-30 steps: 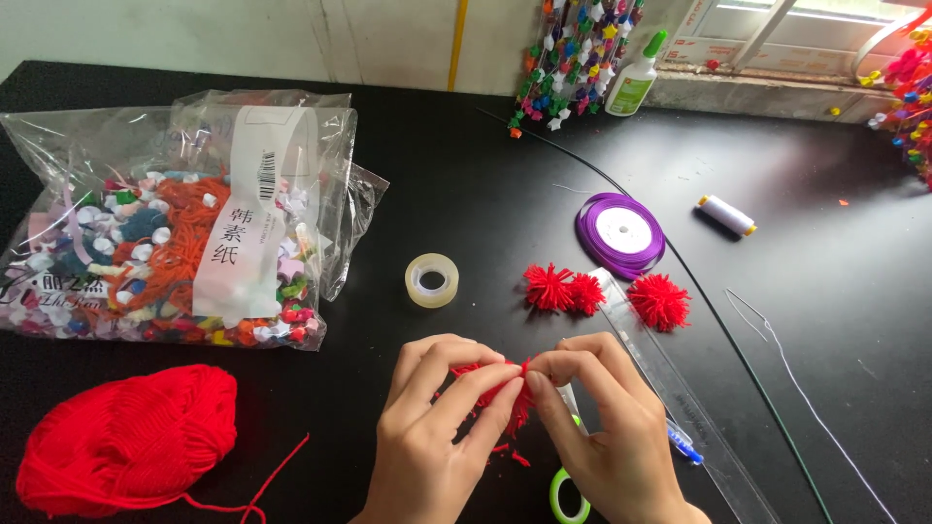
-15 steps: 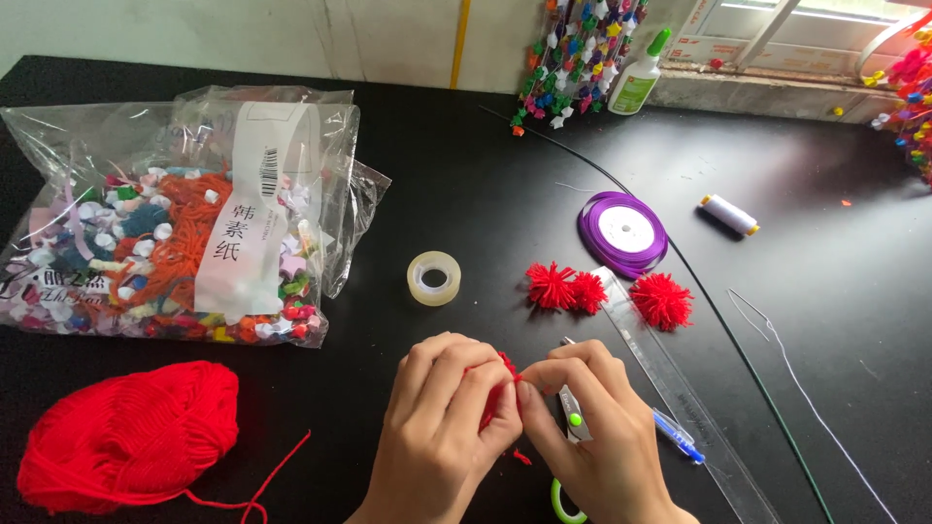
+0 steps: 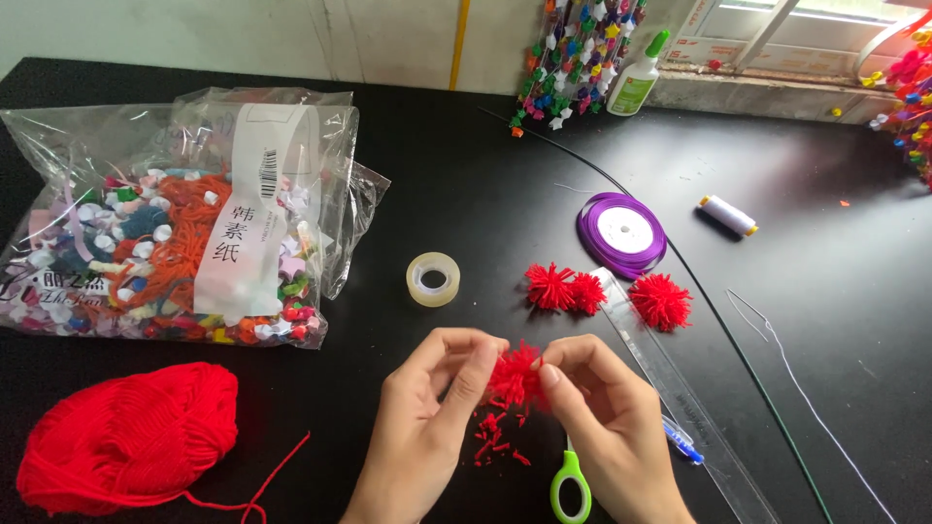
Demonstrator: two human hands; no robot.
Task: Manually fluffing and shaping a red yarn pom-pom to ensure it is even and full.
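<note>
Head view, lower middle of the frame: the left hand and the right hand meet over a small red pompom, each pinching it between thumb and fingertips, so both hands are closed on it from opposite sides. The pompom sits just above the black table, between the two sets of fingers. Right below it, red yarn clippings lie scattered on the tabletop. Under the right hand, at the bottom edge, a pair of scissors with a green handle loop pokes out, and a blue pen lies just right of that wrist beside a clear ruler that runs diagonally toward the lower right.

In the lower left corner lies a red yarn ball, a loose strand trailing from it toward the left hand.

Further up, in the centre, stands a roll of clear tape. To its right lie two finished red pompoms touching each other, and a third red pompom on the other side of the ruler's top end. Above them rests a purple ribbon spool, with a white thread spool well to its right. A thin dark wire curves across the right half.

The left side holds a clear plastic bag of mixed coloured craft bits. At the top edge stand a glue bottle with a green cap and a hanging cluster of coloured stars.
</note>
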